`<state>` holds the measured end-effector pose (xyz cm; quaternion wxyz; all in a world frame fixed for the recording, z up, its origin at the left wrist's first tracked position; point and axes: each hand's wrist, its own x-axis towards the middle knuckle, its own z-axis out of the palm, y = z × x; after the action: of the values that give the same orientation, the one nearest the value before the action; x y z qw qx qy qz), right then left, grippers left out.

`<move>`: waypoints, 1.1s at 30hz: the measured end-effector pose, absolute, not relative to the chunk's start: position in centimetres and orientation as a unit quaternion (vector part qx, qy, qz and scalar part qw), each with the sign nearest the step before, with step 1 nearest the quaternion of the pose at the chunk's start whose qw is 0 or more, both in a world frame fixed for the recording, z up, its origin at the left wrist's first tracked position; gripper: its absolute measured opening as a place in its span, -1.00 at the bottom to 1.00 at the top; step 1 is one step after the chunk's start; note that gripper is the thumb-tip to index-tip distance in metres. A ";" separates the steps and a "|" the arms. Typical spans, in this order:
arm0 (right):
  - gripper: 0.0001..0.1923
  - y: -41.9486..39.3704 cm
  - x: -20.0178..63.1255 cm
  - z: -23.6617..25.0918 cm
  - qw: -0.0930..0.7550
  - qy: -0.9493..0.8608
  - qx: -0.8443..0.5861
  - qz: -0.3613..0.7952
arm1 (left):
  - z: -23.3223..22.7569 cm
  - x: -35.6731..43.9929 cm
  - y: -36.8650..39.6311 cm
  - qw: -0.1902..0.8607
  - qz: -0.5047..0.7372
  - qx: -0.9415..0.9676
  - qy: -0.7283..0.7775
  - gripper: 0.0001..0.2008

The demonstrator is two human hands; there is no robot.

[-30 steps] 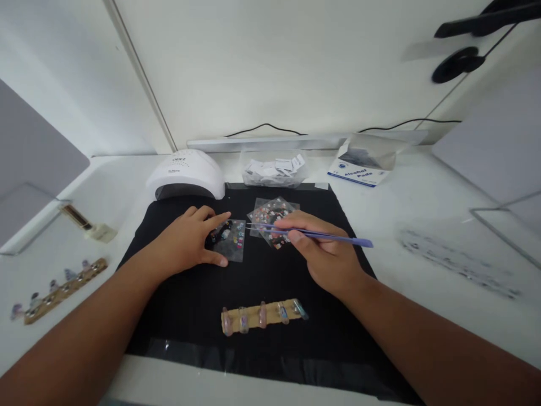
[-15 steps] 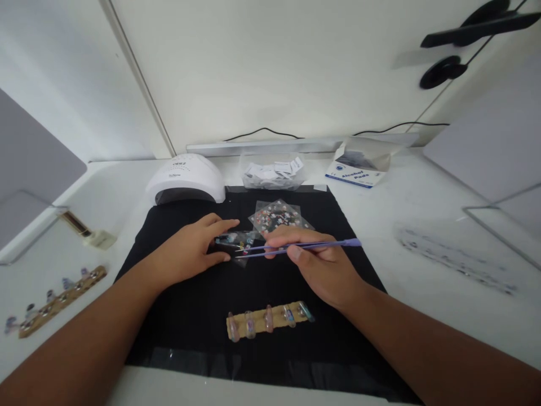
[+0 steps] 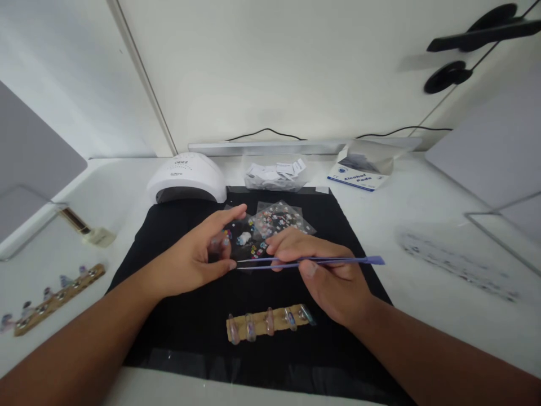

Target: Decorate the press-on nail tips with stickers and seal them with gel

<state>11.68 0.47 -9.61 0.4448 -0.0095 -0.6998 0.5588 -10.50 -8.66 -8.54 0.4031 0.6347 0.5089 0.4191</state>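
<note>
My right hand [image 3: 327, 265] grips purple tweezers [image 3: 338, 261] whose metal tips point left. Those tips lie close to the thumb of my left hand [image 3: 198, 248]; whether they touch it I cannot tell. My left hand rests at the left side of a clear sticker sheet [image 3: 244, 238] with colourful small pictures, thumb and index finger spread apart. Another clear sticker sheet [image 3: 283, 219] with reddish and white motifs lies just behind my right fingers. Nearer to me, a tan strip [image 3: 279, 314] carries several decorated nail tips [image 3: 250, 328].
A black mat [image 3: 186, 332] covers the middle of the white table. Behind it stand a white nail lamp [image 3: 188, 176], a clear tub of small packets [image 3: 274, 175] and an alcohol pads box [image 3: 359, 168]. At left lie a bottle [image 3: 99, 237] and another nail-tip strip [image 3: 59, 299].
My left hand has opened wider, and more of the colourful sticker sheet shows flat beneath it. The tweezers have shifted slightly right and toward me with my right hand.
</note>
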 end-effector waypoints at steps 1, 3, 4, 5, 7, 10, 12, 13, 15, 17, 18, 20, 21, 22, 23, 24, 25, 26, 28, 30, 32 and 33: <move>-0.79 0.4 11.7 -9.6 0.449 -0.698 -0.009 0.558 | -8.4 -10.4 -8.8 0.419 0.426 0.626 0.502 -0.20; -0.79 0.3 11.7 -9.5 0.450 -0.701 -0.011 0.552 | -8.2 -10.2 -8.9 0.438 0.432 0.618 0.490 -0.17; -0.79 0.2 11.7 -9.4 0.449 -0.705 -0.013 0.549 | -8.2 -10.2 -9.0 0.444 0.434 0.616 0.485 -0.17; -0.79 0.1 11.7 -9.4 0.448 -0.708 -0.017 0.546 | -8.2 -10.1 -9.0 0.449 0.435 0.615 0.482 -0.18; -0.79 0.0 11.7 -9.3 0.447 -0.715 -0.024 0.537 | -8.3 -10.1 -9.0 0.458 0.437 0.612 0.474 -0.22; -0.79 -0.1 11.6 -9.2 0.452 -0.720 -0.023 0.526 | -8.5 -10.1 -9.0 0.457 0.465 0.609 0.452 -0.28; -0.78 -0.1 11.6 -9.1 0.454 -0.721 -0.016 0.523 | -8.7 -10.2 -9.0 0.445 0.495 0.603 0.440 -0.33; -0.78 -0.1 11.6 -9.1 0.455 -0.722 -0.015 0.522 | -8.7 -10.2 -9.0 0.437 0.508 0.599 0.438 -0.36; -0.78 -0.1 11.7 -9.0 0.456 -0.722 -0.020 0.520 | -8.7 -10.2 -9.0 0.423 0.525 0.594 0.438 -0.44; -0.78 -0.1 11.7 -9.0 0.457 -0.719 -0.028 0.522 | -8.7 -10.0 -9.0 0.410 0.539 0.592 0.437 -0.53; -0.78 -0.1 11.8 -9.0 0.458 -0.717 -0.029 0.524 | -8.7 -9.9 -9.1 0.405 0.546 0.590 0.435 -0.57; -0.77 -0.2 11.9 -9.1 0.461 -0.716 -0.027 0.523 | -8.6 -9.7 -9.2 0.396 0.557 0.589 0.432 -0.62; -0.77 -0.2 12.0 -9.1 0.463 -0.717 -0.025 0.521 | -8.5 -9.6 -9.3 0.392 0.561 0.589 0.430 -0.62; -0.76 -0.2 12.0 -9.1 0.465 -0.717 -0.023 0.518 | -8.5 -9.5 -9.3 0.389 0.563 0.589 0.430 -0.62; -0.76 -0.2 12.1 -9.1 0.467 -0.718 -0.023 0.516 | -8.4 -9.5 -9.4 0.387 0.562 0.591 0.431 -0.61; -0.76 -0.2 12.1 -9.2 0.469 -0.718 -0.023 0.513 | -8.4 -9.5 -9.5 0.386 0.560 0.592 0.432 -0.61; -0.76 -0.2 12.2 -9.2 0.472 -0.717 -0.023 0.511 | -8.4 -9.5 -9.5 0.388 0.556 0.593 0.434 -0.60; -0.76 -0.3 12.2 -9.2 0.475 -0.717 -0.024 0.510 | -8.4 -9.5 -9.6 0.389 0.553 0.594 0.435 -0.60; -0.76 -0.3 12.3 -9.2 0.476 -0.718 -0.025 0.508 | -8.4 -9.5 -9.6 0.391 0.547 0.599 0.436 -0.61; -0.75 -0.4 12.3 -9.2 0.473 -0.722 -0.030 0.504 | -8.3 -9.6 -9.5 0.386 0.544 0.604 0.436 -0.63; -0.75 -0.6 12.3 -9.2 0.473 -0.727 -0.031 0.497 | -8.0 -9.6 -9.4 0.380 0.545 0.603 0.441 -0.65; -0.74 -0.7 12.3 -9.2 0.474 -0.729 -0.030 0.493 | -7.9 -9.5 -9.4 0.378 0.547 0.600 0.445 -0.66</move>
<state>12.30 -0.70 -9.16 0.4740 -0.0301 -0.7290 0.4930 -9.55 -9.40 -7.90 0.3777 0.5998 0.4452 0.5471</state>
